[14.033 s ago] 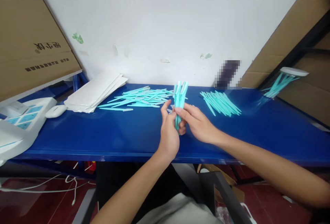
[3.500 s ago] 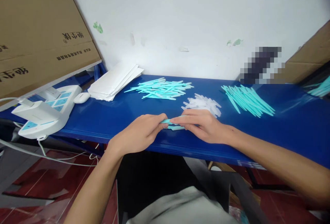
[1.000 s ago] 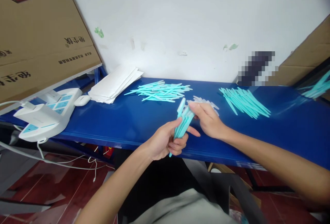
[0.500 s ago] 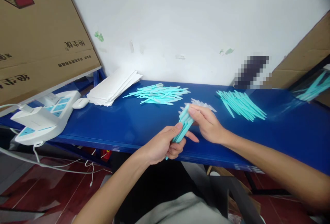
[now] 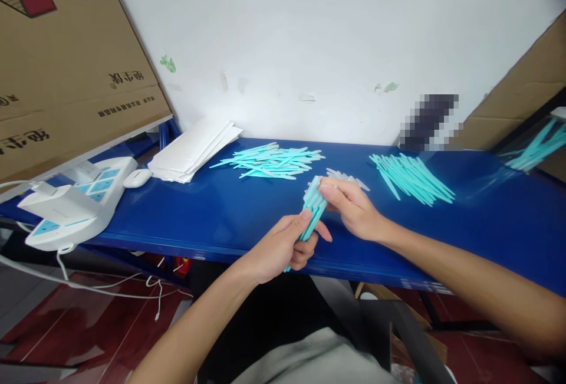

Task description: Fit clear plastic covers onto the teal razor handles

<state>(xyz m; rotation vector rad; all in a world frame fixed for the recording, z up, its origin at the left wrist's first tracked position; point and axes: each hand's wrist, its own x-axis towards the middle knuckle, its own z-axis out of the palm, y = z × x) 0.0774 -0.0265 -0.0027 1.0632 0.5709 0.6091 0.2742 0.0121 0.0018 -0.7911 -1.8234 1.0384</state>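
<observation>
Several turquoise sticks form a bundle above the front edge of the blue table. My left hand is wrapped round its lower part, thumb on top. At the bundle's upper end, my right hand pinches the pale tips between thumb and fingers. Behind my right hand lie some whitish, clear pieces, partly hidden. One loose pile of turquoise sticks is at the back middle, and another pile lies to the right.
White paper sheets or envelopes are stacked at the back left, beside a small white case and a white power strip with cables. A cardboard box stands at left. More turquoise sticks show at far right.
My right hand has shifted slightly left along with the tips of the bundle. The upper ends look a little more spread. My left hand keeps its hold.
</observation>
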